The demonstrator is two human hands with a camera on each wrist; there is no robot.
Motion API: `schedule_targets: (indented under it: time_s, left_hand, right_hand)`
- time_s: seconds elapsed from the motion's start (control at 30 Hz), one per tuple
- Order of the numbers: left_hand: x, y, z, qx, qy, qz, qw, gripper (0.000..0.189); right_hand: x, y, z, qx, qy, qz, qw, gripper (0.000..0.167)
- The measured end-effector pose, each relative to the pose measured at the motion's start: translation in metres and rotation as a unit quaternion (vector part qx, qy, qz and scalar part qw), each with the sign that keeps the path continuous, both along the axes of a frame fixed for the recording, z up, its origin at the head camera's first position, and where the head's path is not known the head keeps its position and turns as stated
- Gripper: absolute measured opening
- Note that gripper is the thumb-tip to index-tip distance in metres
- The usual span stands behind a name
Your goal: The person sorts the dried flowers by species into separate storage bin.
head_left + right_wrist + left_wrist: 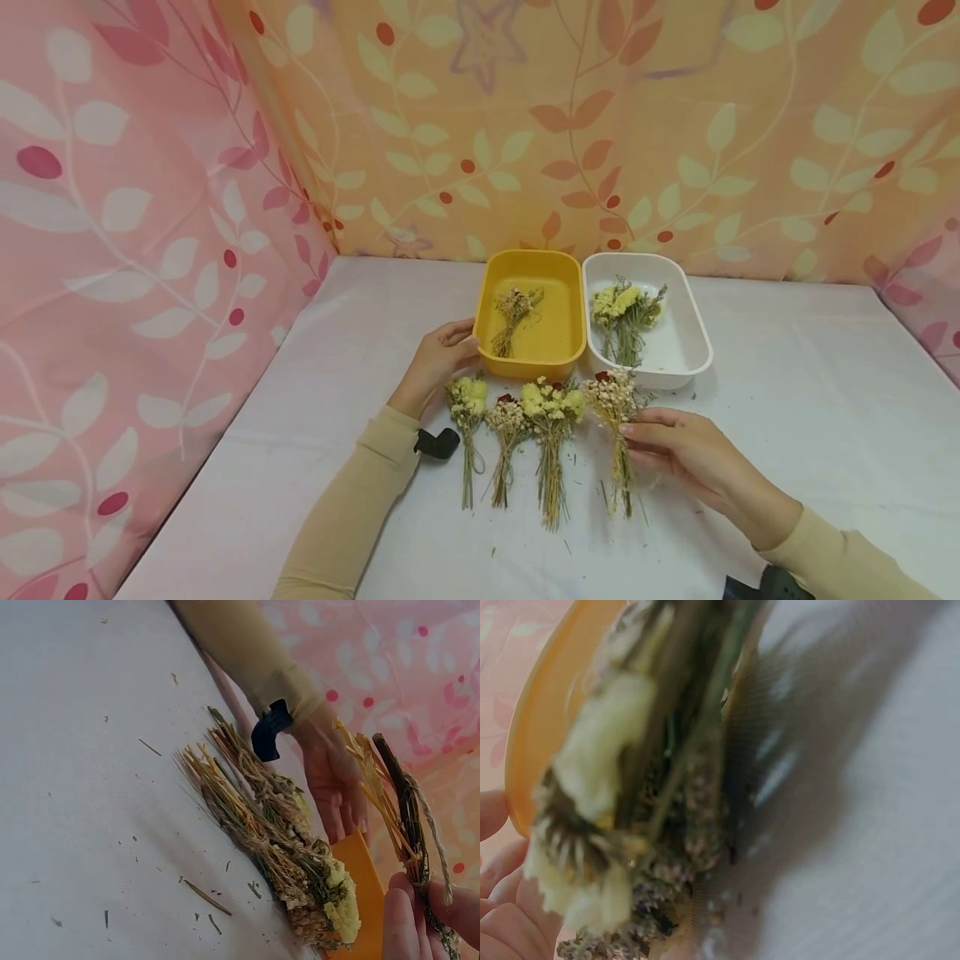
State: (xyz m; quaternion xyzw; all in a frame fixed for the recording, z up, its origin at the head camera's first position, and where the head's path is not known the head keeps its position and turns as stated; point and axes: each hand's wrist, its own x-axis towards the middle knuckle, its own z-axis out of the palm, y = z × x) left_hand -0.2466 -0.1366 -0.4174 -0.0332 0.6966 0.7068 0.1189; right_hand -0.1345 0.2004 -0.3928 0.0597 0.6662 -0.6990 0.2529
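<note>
My right hand (678, 454) pinches the stems of a dried flower bouquet (613, 400) with small cream blooms and a dark red one. In the right wrist view, its twine-tied stems (409, 802) rise above the fingers. My left hand (438, 362) touches the left side of the yellow container (531, 367), its fingers by the rim. Between the hands, a yellow bouquet (468, 398), a cream bouquet (508, 417) and a larger yellow-and-cream bouquet (552, 408) lie side by side on the table. One beige bouquet (516, 307) lies inside the yellow container.
A white container (690, 333) adjoins the yellow one on the right and holds yellow-flowered bouquets (626, 312). Bits of stem (206, 896) and crumbs are scattered over the white tabletop (300, 467). Patterned cloth (525, 125) hangs behind and at the sides.
</note>
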Motion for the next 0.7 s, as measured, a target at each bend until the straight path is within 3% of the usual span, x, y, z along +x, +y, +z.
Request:
schedule_targets:
  time_s: [0.23, 0.5, 0.7]
  left_hand:
    - [0.000, -0.001, -0.001, -0.001, -0.007, -0.003, 1.0000, 0.050]
    - [0.001, 0.000, 0.001, -0.005, -0.007, -0.004, 1.0000, 0.050]
    - [0.000, 0.000, 0.001, -0.002, -0.010, 0.001, 0.9999, 0.049]
  right_hand:
    - [-0.008, -0.007, 0.008, 0.018, 0.023, 0.024, 0.9993, 0.011]
    - [-0.027, -0.012, 0.018, 0.007, 0.049, 0.018, 0.9986, 0.006]
    - [-0.044, -0.021, 0.023, -0.002, 0.054, 0.006, 0.9985, 0.018]
